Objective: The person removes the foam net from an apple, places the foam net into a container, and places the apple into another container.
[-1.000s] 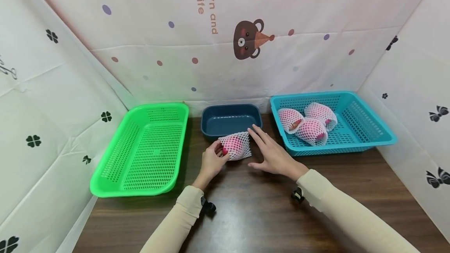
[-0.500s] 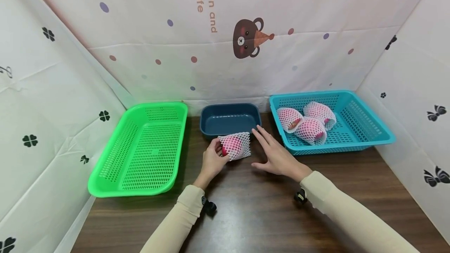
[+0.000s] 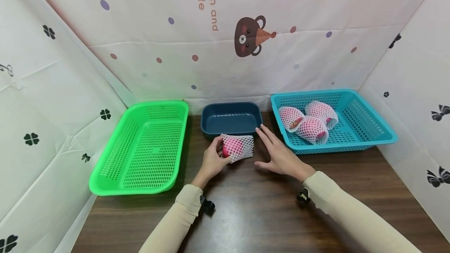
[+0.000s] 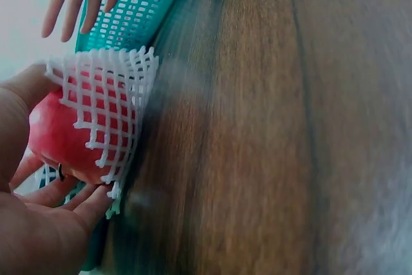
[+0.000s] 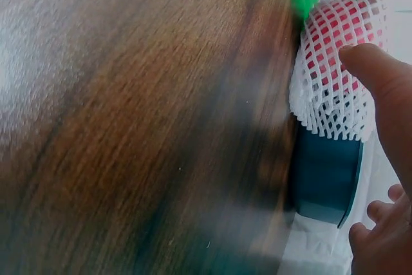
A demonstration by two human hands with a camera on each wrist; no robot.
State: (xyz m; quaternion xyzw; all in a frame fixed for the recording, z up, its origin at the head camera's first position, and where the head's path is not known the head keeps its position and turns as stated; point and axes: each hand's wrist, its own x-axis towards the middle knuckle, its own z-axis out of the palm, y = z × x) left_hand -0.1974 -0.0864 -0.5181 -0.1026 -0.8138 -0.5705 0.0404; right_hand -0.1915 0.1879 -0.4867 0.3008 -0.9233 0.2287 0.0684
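My left hand point(image 3: 212, 162) holds a red apple point(image 4: 56, 132) by its left end, fingers and thumb curled round it. A short dark stem shows on the apple in the left wrist view. A white foam net sleeve point(image 3: 247, 146) covers the apple's right part and extends past it as a loose, wide end. To the right of that end, my right hand point(image 3: 284, 161) is spread with nothing in its grasp. In the right wrist view its thumb point(image 5: 364, 62) overlaps the netting.
Behind the apple stands a dark blue basin point(image 3: 232, 122). A green basket point(image 3: 154, 159) sits at left. At right, a blue basket point(image 3: 365, 143) contains three red fruits in foam nets point(image 3: 312, 129). Patterned cloth walls point(image 3: 168, 73) border the brown table point(image 3: 260, 218).
The foam net has slid to the right along the apple, baring more of its red skin. My right hand has drawn slightly right; my left hand keeps its hold.
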